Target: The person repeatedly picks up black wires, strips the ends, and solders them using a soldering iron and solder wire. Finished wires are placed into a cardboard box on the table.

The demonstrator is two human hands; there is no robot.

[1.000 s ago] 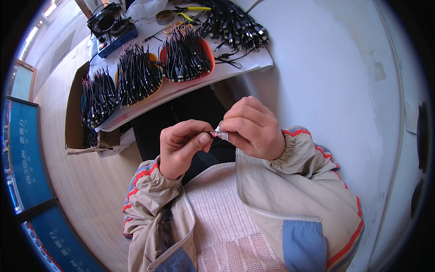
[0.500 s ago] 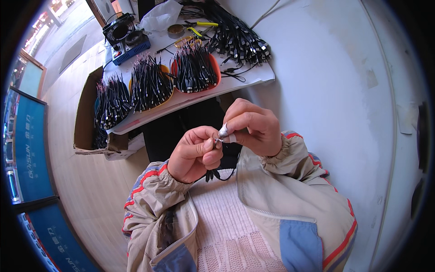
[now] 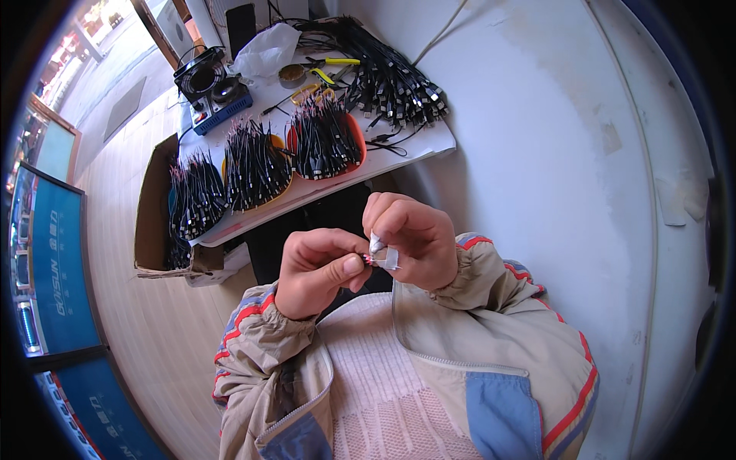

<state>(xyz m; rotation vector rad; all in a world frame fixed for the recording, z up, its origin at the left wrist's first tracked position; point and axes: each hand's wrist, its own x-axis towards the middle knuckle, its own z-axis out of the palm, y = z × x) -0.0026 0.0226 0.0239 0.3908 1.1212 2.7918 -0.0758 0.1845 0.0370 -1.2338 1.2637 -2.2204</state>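
In front of my chest, my left hand [image 3: 318, 270] pinches the end of a thin black cable between thumb and forefinger. Short red and pale wire ends [image 3: 370, 261] stick out of it toward my other hand. The fingers of my right hand [image 3: 420, 239] are curled in close beside these wires. White wrapping [image 3: 376, 244] covers its forefinger tip, and a white strip [image 3: 391, 258] goes round its thumb. Fine bare strands reach across to the thumb strip. Whether the right fingertips grip anything is too small to tell. The rest of the cable is hidden.
Beyond my hands, a white table [image 3: 414, 151] bears tubs of black cables [image 3: 257, 172] and a large cable pile [image 3: 402, 88]. Yellow-handled pliers [image 3: 341, 61], scissors [image 3: 307, 94] and a blue-based device [image 3: 222, 107] stand behind. A cardboard box [image 3: 153, 207] is left; a wall rises right.
My view has tipped, so the table and hands sit lower. The right forefinger has lifted off the wires, which show more fully. The cable loop below my left hand has gone from sight.
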